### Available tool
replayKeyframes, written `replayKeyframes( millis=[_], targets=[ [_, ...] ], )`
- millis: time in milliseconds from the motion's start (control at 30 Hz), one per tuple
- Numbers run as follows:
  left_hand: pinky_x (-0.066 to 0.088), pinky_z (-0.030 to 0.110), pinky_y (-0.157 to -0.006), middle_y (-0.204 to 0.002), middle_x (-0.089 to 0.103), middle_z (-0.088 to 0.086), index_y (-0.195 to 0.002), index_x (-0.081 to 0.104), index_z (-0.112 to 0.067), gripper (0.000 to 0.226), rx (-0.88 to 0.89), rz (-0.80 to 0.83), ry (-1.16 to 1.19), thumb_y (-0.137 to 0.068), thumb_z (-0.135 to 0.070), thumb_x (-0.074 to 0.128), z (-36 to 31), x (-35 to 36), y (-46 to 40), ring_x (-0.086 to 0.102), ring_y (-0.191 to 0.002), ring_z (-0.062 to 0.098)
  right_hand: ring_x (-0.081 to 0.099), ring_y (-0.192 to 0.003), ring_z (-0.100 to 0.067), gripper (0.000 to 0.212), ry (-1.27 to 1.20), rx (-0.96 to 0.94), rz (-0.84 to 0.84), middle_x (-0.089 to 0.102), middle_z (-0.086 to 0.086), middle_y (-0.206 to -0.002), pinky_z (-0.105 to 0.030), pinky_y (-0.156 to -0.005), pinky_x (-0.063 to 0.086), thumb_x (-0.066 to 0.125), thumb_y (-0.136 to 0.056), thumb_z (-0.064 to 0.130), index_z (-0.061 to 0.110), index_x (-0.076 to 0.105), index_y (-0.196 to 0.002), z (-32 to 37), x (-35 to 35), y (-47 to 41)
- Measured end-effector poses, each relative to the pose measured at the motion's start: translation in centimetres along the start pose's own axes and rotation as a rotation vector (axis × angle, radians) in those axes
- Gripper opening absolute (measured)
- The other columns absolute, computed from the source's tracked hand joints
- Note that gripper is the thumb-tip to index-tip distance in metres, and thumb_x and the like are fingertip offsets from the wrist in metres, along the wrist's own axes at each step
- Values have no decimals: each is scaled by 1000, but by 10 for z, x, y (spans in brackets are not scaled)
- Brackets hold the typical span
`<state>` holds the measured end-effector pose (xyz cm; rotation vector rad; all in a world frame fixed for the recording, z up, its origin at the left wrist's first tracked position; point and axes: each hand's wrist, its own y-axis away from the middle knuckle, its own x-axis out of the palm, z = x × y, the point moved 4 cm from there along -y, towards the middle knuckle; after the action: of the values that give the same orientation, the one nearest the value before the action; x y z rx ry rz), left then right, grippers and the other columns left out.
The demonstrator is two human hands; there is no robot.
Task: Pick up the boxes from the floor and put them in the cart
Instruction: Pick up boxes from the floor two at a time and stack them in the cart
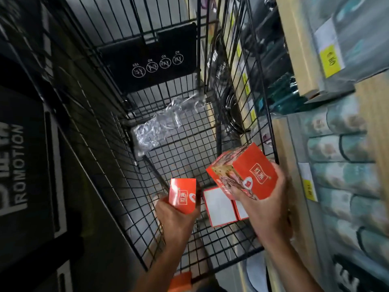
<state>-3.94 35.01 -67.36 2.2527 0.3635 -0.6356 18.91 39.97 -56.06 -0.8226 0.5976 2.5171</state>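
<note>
I look down into a black wire shopping cart (117, 157). My left hand (175, 218) is shut on a small red box (182, 194), held upright inside the cart near its front. My right hand (267, 207) grips a larger red box (244, 171), tilted, above the cart's right side. Two boxes lie side by side on the cart floor between my hands, white faces up (221, 206). Another orange-red box (181, 281) shows below my left forearm, outside the cart's near end; what it rests on is hidden.
Crumpled clear plastic wrap (160, 125) lies at the far end of the cart floor, below the black child-seat flap (151, 60). Store shelves with packaged goods (341, 165) stand close on the right. A dark promotion display (25, 165) is on the left.
</note>
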Motion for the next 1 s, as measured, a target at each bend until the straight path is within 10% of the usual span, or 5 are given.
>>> replayKeyframes(
  millis=[267,633,1000],
  targets=[
    [46,55,-103,-137,17,2,-151,-11,-46,140,-21,252,-165,-54,-51,90,15,14,14,29,-132,30,59,-114,-20,109,-32,-1,-1,54,4,-134,-45,-90,55,83,-45,60,42,35,-141,-6,10,-4],
    [41,51,-111,-142,24,-6,-147,3,-38,123,-70,305,0,-53,-48,82,19,36,35,30,-138,23,54,-115,-14,108,19,-55,6,50,2,-136,-13,-79,41,98,-54,28,31,38,-144,-20,11,-6],
    [55,52,-95,-158,9,-14,-152,1,-51,109,-64,341,66,-80,-32,81,8,12,2,36,-141,26,49,-118,-11,104,56,-125,-9,44,0,-139,-13,-86,45,94,-60,32,23,36,-145,0,26,-16]
  ],
)
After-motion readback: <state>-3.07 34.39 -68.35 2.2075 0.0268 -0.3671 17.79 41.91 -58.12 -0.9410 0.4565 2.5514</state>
